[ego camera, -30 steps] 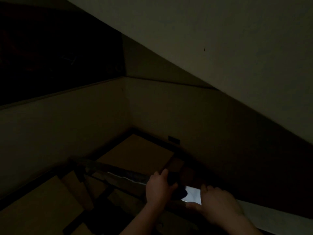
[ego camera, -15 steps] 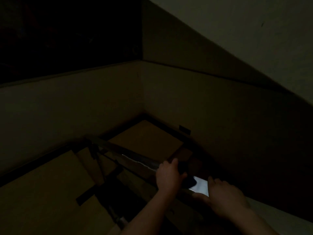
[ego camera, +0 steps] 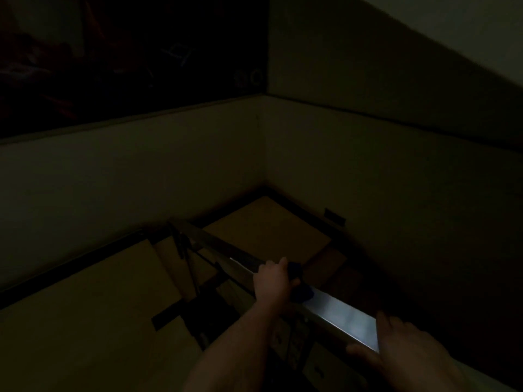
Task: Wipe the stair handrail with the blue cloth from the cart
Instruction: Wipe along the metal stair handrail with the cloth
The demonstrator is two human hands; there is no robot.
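Item 1. Blue cloth: bunched dark blue, on top of the handrail under my left hand, with a fold showing past my fingers and another at the heel of my palm.

Item 2. Left hand: fingers curled over the cloth and the rail together, gripping the cloth against the rail; forearm reaching up from the lower middle of the view.

Item 3. Stair handrail: flat-topped metal rail, running from lower right up and left to a corner post. A bright patch of light lies on its top between my two hands; beyond my left hand the rail is dim.

Item 4. Right hand: well apart from the left, nearer to me on the same rail. Fingers lie across the top, thumb at the near edge. Whether the fingers wrap the far side I cannot tell.

Item 5. Landing: tan floor with a dark border, below and beyond the rail.

Item 6. Walls: pale and plain, meeting in a corner above the landing. A small dark plate sits low on the right-hand wall.

Item 7. Lighting: very dim; the upper left is nearly black.
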